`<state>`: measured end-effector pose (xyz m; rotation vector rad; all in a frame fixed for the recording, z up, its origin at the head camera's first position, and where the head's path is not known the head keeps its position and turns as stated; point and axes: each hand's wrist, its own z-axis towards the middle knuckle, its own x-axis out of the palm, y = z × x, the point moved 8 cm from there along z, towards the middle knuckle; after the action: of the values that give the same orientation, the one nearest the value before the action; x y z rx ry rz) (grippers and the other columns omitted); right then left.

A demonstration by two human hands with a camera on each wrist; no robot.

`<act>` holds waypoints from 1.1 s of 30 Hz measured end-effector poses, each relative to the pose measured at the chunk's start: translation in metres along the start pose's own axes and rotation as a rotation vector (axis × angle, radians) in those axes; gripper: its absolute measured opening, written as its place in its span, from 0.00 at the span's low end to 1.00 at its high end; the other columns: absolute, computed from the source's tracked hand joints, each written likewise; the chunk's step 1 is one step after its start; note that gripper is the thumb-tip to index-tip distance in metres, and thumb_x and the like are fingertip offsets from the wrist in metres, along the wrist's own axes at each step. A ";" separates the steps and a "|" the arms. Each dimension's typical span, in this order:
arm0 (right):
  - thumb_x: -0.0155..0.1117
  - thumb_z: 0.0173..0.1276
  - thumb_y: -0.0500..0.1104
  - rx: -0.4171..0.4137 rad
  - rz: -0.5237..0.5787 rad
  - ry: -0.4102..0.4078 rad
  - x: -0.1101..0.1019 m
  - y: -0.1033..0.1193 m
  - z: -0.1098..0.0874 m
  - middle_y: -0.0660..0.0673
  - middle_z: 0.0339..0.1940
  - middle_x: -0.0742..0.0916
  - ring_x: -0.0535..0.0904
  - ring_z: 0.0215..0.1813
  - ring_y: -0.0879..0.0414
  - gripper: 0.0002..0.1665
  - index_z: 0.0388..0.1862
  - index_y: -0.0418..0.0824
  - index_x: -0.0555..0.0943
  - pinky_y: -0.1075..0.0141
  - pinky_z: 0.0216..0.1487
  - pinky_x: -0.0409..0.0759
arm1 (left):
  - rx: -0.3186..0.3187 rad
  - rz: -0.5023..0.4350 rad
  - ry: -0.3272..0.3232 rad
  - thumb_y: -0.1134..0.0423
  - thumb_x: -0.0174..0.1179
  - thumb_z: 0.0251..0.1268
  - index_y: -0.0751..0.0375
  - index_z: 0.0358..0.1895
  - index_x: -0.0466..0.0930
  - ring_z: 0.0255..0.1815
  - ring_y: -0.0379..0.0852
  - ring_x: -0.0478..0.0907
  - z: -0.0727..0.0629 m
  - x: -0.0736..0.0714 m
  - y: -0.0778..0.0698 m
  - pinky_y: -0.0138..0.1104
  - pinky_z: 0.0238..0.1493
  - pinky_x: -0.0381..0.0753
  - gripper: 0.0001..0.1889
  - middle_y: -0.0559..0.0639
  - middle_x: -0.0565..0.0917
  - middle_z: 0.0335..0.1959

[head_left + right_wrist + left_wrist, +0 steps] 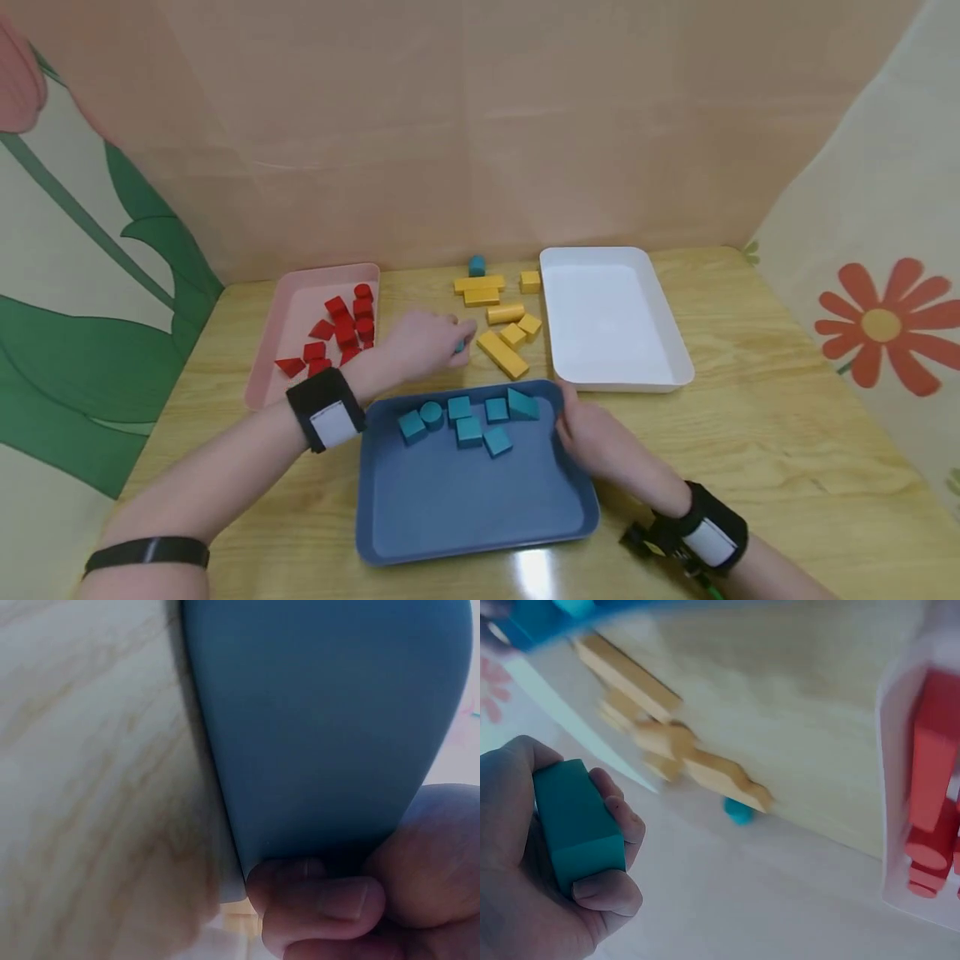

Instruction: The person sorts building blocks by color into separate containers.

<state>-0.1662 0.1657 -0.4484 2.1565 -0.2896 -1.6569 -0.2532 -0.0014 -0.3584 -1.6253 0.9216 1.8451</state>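
My left hand (pixel 422 343) grips a teal block (pixel 577 821) between thumb and curled fingers. In the head view it is above the table, between the pink tray and the yellow blocks, and covers most of that block. My right hand (pixel 600 437) holds the blue tray (pixel 480 517) by its far right corner, the thumb at the rim and the fingers (pixel 330 907) curled against the outer wall. Several teal blocks (pixel 469 432), among them a cylinder and a wedge, lie along the far side of this tray.
Several yellow blocks (pixel 502 354) are scattered beyond the blue tray. Behind them a small teal block (pixel 477 266) stands near the back wall. On the left, a pink tray (pixel 288 308) holds several red blocks (pixel 345 333); a white tray (pixel 611 317) is at the back right.
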 end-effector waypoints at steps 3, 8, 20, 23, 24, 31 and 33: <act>0.46 0.66 0.39 -0.005 0.008 -0.008 0.000 0.002 0.000 0.48 0.16 0.73 0.68 0.16 0.58 0.33 0.66 0.33 0.47 0.66 0.17 0.67 | 0.035 -0.011 -0.004 0.49 0.50 0.58 0.48 0.38 0.71 0.14 0.38 0.64 -0.019 -0.002 -0.016 0.28 0.13 0.61 0.10 0.41 0.70 0.18; 0.46 0.65 0.39 -0.021 -0.001 -0.025 -0.001 0.002 -0.002 0.48 0.15 0.72 0.68 0.15 0.58 0.33 0.65 0.32 0.48 0.66 0.16 0.66 | 0.075 -0.084 0.014 0.48 0.52 0.57 0.47 0.38 0.71 0.15 0.37 0.65 -0.043 -0.001 -0.036 0.27 0.13 0.61 0.10 0.41 0.72 0.21; 0.46 0.66 0.40 -0.020 -0.005 -0.017 0.001 0.000 0.001 0.48 0.16 0.72 0.68 0.16 0.58 0.33 0.65 0.33 0.47 0.66 0.16 0.67 | 0.124 -0.164 0.080 0.45 0.52 0.59 0.48 0.47 0.69 0.31 0.40 0.74 -0.082 0.019 -0.063 0.26 0.25 0.71 0.17 0.46 0.77 0.37; 0.46 0.66 0.40 -0.012 -0.012 -0.017 0.001 -0.001 0.002 0.48 0.16 0.72 0.68 0.16 0.58 0.33 0.65 0.34 0.47 0.66 0.16 0.67 | 0.105 -0.170 0.080 0.44 0.52 0.58 0.48 0.50 0.68 0.33 0.41 0.75 -0.084 0.021 -0.062 0.28 0.29 0.73 0.20 0.46 0.77 0.39; 0.46 0.66 0.40 -0.012 -0.012 -0.015 0.001 -0.001 0.002 0.48 0.16 0.72 0.68 0.15 0.58 0.33 0.65 0.34 0.47 0.66 0.16 0.67 | 0.098 -0.174 0.084 0.44 0.53 0.58 0.48 0.51 0.68 0.34 0.41 0.75 -0.084 0.022 -0.061 0.28 0.29 0.74 0.21 0.46 0.77 0.39; 0.46 0.67 0.40 0.000 0.001 -0.004 0.001 0.000 0.001 0.48 0.16 0.72 0.68 0.15 0.58 0.33 0.66 0.34 0.47 0.66 0.16 0.67 | 0.094 -0.182 0.059 0.39 0.53 0.54 0.48 0.58 0.65 0.42 0.45 0.72 -0.089 0.027 -0.061 0.31 0.31 0.75 0.30 0.49 0.74 0.47; 0.46 0.66 0.40 -0.001 0.004 -0.003 0.000 0.001 0.001 0.48 0.16 0.72 0.68 0.16 0.58 0.33 0.66 0.34 0.47 0.65 0.16 0.67 | 0.083 -0.167 0.020 0.35 0.52 0.50 0.48 0.62 0.62 0.50 0.48 0.69 -0.089 0.025 -0.058 0.37 0.35 0.76 0.36 0.51 0.69 0.54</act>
<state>-0.1674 0.1649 -0.4485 2.1518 -0.2930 -1.6578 -0.1560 -0.0339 -0.3971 -1.6211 0.8333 1.6592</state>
